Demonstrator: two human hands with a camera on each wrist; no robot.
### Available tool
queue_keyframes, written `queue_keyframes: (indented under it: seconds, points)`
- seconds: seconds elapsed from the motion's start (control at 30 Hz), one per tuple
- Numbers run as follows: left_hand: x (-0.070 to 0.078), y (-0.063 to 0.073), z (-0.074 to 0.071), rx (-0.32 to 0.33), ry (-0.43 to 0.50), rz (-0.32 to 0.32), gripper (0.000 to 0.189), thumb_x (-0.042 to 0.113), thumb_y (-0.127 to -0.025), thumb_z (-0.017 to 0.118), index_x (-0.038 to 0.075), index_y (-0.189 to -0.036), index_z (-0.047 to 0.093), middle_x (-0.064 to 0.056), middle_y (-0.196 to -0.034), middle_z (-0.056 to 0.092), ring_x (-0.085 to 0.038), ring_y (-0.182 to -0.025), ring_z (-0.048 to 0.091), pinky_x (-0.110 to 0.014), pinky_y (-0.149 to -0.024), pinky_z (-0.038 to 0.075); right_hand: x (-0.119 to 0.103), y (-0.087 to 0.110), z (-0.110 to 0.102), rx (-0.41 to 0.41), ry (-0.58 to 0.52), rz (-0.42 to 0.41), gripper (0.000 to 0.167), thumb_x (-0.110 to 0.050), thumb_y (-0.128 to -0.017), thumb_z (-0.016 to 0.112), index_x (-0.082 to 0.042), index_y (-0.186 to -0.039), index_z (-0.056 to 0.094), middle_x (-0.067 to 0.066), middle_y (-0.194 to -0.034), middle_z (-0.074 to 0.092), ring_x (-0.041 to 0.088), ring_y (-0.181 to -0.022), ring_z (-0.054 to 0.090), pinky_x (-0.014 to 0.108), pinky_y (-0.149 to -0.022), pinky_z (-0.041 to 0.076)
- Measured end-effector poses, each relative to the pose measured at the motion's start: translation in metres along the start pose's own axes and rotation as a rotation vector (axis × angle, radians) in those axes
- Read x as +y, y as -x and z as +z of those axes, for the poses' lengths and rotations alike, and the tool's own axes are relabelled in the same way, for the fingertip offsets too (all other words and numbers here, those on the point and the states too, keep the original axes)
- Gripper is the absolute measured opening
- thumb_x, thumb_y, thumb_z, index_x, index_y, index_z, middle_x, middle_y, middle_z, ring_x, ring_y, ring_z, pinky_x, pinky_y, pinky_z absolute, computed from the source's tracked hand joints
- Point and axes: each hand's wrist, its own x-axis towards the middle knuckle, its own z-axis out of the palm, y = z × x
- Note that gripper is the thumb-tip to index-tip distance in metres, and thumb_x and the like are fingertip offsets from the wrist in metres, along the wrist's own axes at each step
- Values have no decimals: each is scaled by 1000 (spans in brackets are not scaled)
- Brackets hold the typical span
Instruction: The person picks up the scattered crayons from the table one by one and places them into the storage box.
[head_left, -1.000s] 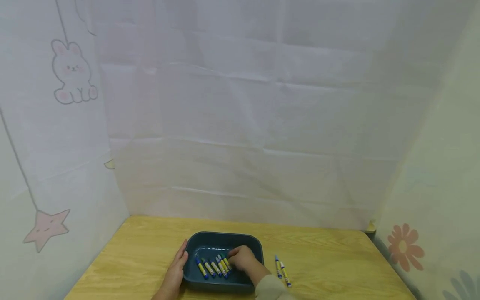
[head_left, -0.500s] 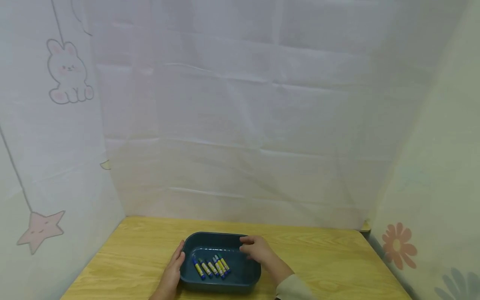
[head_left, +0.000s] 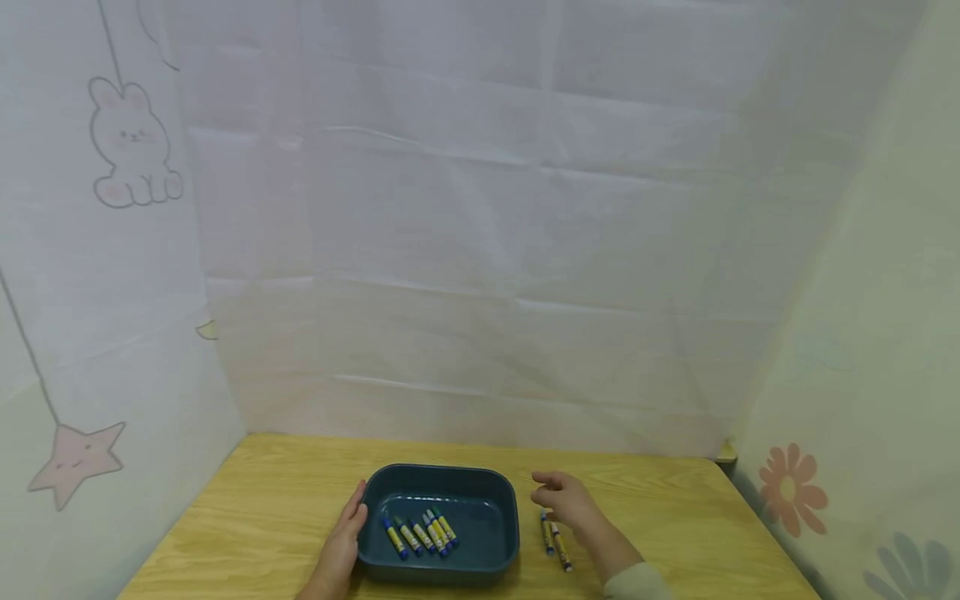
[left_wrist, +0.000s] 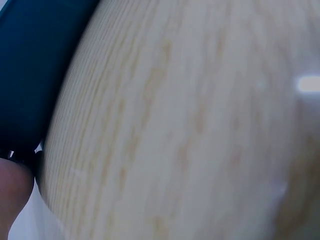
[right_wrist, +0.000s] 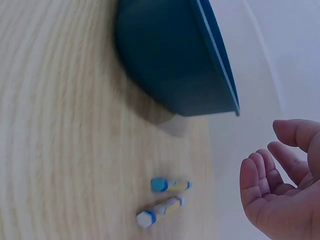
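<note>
My left hand (head_left: 342, 546) lies with straight fingers against the left side of a dark teal tray (head_left: 438, 575), the thumb at its rim. Inside, several yellow-wrapped crayons (head_left: 422, 536) with blue ends lie side by side, slanted, left of the middle. To the right of the tray, my right hand (head_left: 570, 502) is raised over the table with loosely bent fingers and nothing in them. Below it, two more crayons lie on the wood, one tipped light blue (right_wrist: 172, 185) and one tipped white (right_wrist: 161, 211). The left wrist view shows the tray's outer wall (left_wrist: 40, 65) beside a fingertip.
The wooden table (head_left: 285, 483) reaches back to a creased pale sheet (head_left: 487, 333). Printed side walls stand at left and right, with a pink star (head_left: 77, 462) on one and a red flower (head_left: 791, 492) on the other.
My right hand has lifted out of the tray, leaving the crayons inside, and moved right to above the two crayons on the table. My left hand stays at the tray's left side.
</note>
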Motion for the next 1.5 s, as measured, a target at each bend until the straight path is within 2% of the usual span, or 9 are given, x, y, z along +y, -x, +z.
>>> queue_keyframes:
  seconds: [0.2,0.47,0.63,0.7,0.8,0.93,1.07,1.2,1.5]
  points:
    - [1,0,1,-3,-12,-20,58,24,-109,29,0,-156,6,-24,-163,-5,-48,-147,-13,-65,-118,-6,16,5,-9,27,7,46,48,-12,-92,63,10,-133,50,27,-120,58,30,-103,63,54,-89,55]
    - [0,-2,0,15,-40,-35,58,26,-108,30,2,-156,8,-22,-163,-3,-48,-148,-11,-65,-118,-5,35,10,-11,52,33,101,47,-9,-91,63,11,-132,50,21,-113,62,26,-98,64,48,-84,57]
    - [0,-3,-1,6,-40,-31,57,23,-109,28,1,-156,6,-22,-163,-5,-48,-148,-12,-65,-118,-5,50,14,-10,47,49,84,48,-7,-89,65,13,-130,50,15,-102,62,20,-85,60,34,-73,57]
    - [0,-3,-1,4,-39,-33,57,24,-109,28,1,-156,6,-22,-163,-5,-48,-148,-12,-66,-118,-5,54,16,-9,60,59,87,47,-5,-87,66,14,-128,51,14,-98,62,16,-77,57,26,-65,53]
    - [2,-2,-1,2,-40,-37,57,24,-109,28,1,-156,6,-23,-163,-6,-48,-148,-13,-66,-118,-6,59,17,-7,96,118,102,46,-1,-83,68,14,-124,54,14,-95,62,15,-73,54,22,-59,49]
    - [3,-1,-1,-3,-34,-39,58,25,-109,29,0,-156,5,-23,-163,-7,-48,-147,-14,-66,-118,-7,64,16,-4,140,218,143,44,1,-77,71,11,-118,60,13,-95,63,18,-81,56,26,-64,52]
    - [4,0,-1,-7,-20,-43,59,25,-109,29,0,-156,4,-23,-162,-8,-48,-147,-15,-65,-118,-7,67,15,-1,150,235,190,46,1,-73,71,9,-117,62,12,-95,62,20,-84,57,28,-67,53]
    - [4,0,0,0,-25,-49,59,26,-109,30,0,-156,5,-23,-163,-7,-48,-147,-14,-65,-118,-6,68,15,2,149,266,170,44,2,-73,70,10,-116,63,11,-92,63,18,-78,57,26,-63,52]
    - [2,-2,-1,-2,-41,-51,58,26,-109,29,0,-156,6,-23,-163,-5,-48,-148,-12,-65,-118,-5,71,13,1,141,263,138,41,7,-75,56,13,-116,62,8,-87,63,10,-59,50,17,-50,43]
